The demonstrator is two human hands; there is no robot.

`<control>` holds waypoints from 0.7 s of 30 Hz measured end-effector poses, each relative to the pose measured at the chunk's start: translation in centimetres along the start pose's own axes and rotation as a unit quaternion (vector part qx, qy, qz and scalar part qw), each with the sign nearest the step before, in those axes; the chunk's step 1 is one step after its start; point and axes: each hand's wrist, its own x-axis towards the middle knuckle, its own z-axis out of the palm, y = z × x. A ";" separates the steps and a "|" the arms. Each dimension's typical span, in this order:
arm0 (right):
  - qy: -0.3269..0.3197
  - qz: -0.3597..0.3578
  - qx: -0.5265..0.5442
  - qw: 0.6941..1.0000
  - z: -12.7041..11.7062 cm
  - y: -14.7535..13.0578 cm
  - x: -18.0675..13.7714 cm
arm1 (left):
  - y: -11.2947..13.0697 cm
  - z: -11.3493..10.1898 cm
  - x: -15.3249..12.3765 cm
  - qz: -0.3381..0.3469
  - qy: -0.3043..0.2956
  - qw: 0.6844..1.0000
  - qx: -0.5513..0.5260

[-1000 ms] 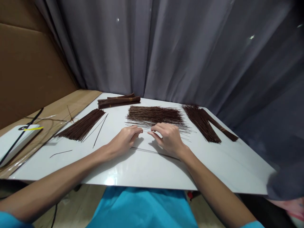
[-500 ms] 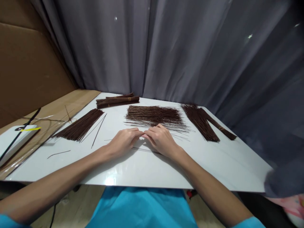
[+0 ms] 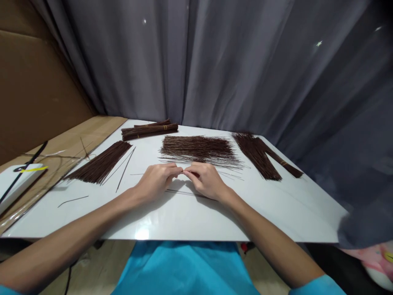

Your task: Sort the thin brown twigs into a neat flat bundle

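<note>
My left hand (image 3: 156,180) and my right hand (image 3: 206,179) meet fingertip to fingertip above the white table, both pinched closed. A thin brown stick (image 3: 136,174) pokes out to the left of my left hand; its middle is hidden by the fingers. What lies between the right fingertips is too small to see clearly, but they pinch at the same spot. Just beyond the hands lies a loose pile of thin brown sticks (image 3: 198,148), its near edge spread out. A few single sticks (image 3: 190,194) lie on the table beneath the hands.
A fanned bundle (image 3: 100,163) and loose sticks lie at left, tied bundles (image 3: 150,131) at the back. More bundles (image 3: 260,157) lie at right. Cardboard (image 3: 73,141) with a white box (image 3: 21,180) borders the left side; a grey curtain (image 3: 208,65) hangs behind.
Both hands have risen slightly, still pinched together, and the thin stick at my left hand has moved up with them. The view has shifted a little; the bundles lie as before.
</note>
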 end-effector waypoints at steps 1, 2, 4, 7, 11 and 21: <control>0.002 0.009 0.009 1.000 0.0 0.0 0.0 | 0.0 0.0 0.0 -0.001 -0.001 1.000 0.001; 0.003 0.020 0.021 1.000 0.0 0.0 0.1 | -0.1 0.0 0.0 -0.004 -0.001 1.000 0.000; 0.005 0.042 0.053 0.998 0.1 0.1 0.2 | -0.2 0.1 0.0 -0.014 -0.003 1.000 -0.006; 0.006 0.068 0.073 0.995 0.2 0.3 0.4 | -0.3 0.1 0.1 -0.034 -0.002 0.999 -0.006; -0.013 0.065 -0.012 0.998 0.1 0.2 0.2 | -0.2 0.1 0.1 -0.047 -0.016 0.999 0.010; -0.090 0.053 -0.194 0.975 0.1 -0.4 0.1 | -0.5 0.4 0.1 -0.039 -0.015 0.999 0.035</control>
